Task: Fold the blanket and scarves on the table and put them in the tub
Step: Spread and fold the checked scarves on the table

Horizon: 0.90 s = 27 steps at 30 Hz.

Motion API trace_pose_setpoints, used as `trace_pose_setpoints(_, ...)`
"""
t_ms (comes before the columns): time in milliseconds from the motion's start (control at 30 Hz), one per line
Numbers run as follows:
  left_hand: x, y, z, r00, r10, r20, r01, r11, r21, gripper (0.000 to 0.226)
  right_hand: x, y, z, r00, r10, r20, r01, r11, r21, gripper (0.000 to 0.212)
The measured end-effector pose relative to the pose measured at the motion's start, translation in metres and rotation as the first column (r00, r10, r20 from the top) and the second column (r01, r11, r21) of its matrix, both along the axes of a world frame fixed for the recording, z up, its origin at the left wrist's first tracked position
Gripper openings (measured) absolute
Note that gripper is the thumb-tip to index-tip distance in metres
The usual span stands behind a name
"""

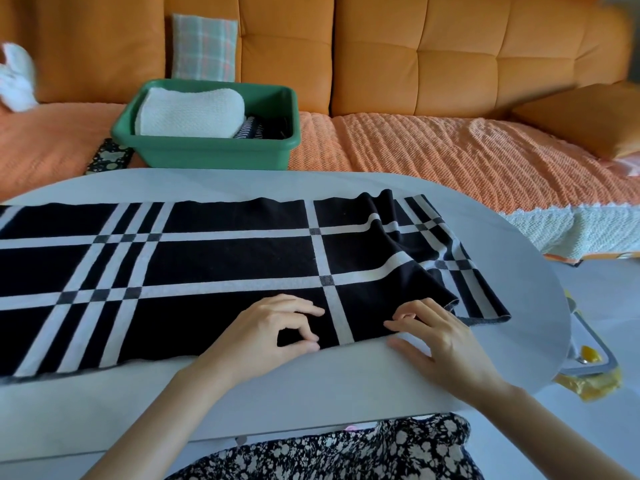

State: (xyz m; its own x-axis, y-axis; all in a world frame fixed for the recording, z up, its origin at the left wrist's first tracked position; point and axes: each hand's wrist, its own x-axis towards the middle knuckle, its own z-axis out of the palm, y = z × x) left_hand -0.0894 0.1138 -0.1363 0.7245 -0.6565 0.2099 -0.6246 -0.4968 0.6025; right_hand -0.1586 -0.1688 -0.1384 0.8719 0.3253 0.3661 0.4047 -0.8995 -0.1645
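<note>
A black scarf with white check stripes (pixel 221 258) lies spread across the grey oval table (pixel 311 386), its right end rumpled and doubled over. My left hand (pixel 273 330) rests on the scarf's near edge, thumb and curled fingers pinching the cloth. My right hand (pixel 436 337) lies beside it at the same edge, fingertips curled onto the cloth, thumb on the table. The green tub (pixel 207 150) stands on the sofa beyond the table. It holds a folded white blanket (pixel 190 112) and a dark striped folded cloth (pixel 258 128).
An orange sofa (pixel 450 64) with an orange cover runs behind the table. A plaid cushion (pixel 204 46) leans on its back, a white cloth (pixel 15 77) lies far left, a dark patterned item (pixel 109 157) beside the tub. A yellow object (pixel 588 362) sits at the table's right.
</note>
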Motion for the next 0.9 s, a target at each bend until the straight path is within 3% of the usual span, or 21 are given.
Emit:
trace_pose_setpoints(100,-0.001,-0.003,0.009,0.991,0.045,-0.123,-0.053,0.996,-0.070,0.027,0.005,0.007,0.011,0.999,-0.027,-0.028,0.030,0.992,0.124,0.036)
trace_pose_setpoints(200,0.010,-0.002,0.006,0.970,0.206,0.131,-0.194,0.976,-0.096,0.036,0.028,0.022,0.023,0.992,-0.117,-0.050,0.123,0.982,0.146,0.042)
trace_pose_setpoints(267,0.018,0.000,-0.002,0.943,0.263,0.205,-0.280,0.959,0.055,0.054,0.045,0.035,0.026,0.974,-0.123,-0.188,0.139,0.988,0.074,0.055)
trace_pose_setpoints(367,0.024,-0.003,-0.017,0.948,0.226,0.222,-0.290,0.902,0.319,0.072,0.056,0.046,0.012,0.910,-0.140,-0.390,0.113,0.989,-0.091,0.067)
trace_pose_setpoints(433,0.028,-0.004,-0.017,0.950,0.246,0.193,-0.297,0.902,0.314,0.076,0.053,0.046,0.007,0.889,-0.178,-0.422,0.114,0.978,-0.173,0.070)
trace_pose_setpoints(500,0.032,-0.004,-0.011,0.926,0.313,0.210,-0.356,0.911,0.210,0.066,0.054,0.047,0.014,0.884,-0.197,-0.424,0.123,0.973,-0.196,0.070)
trace_pose_setpoints(600,0.038,-0.007,-0.010,0.905,0.325,0.274,-0.384,0.902,0.196,0.052,0.086,0.051,0.030,0.881,-0.188,-0.435,0.165,0.982,-0.090,0.060)
trace_pose_setpoints(767,0.041,-0.025,-0.020,0.907,0.314,0.282,-0.403,0.842,0.359,0.068,0.197,0.070,0.032,0.904,-0.170,-0.392,0.215,0.974,0.074,0.051)
trace_pose_setpoints(900,0.042,-0.027,-0.024,0.905,0.309,0.293,-0.409,0.824,0.393,0.062,0.262,0.078,0.025,0.860,-0.230,-0.455,0.297,0.952,0.080,0.052)
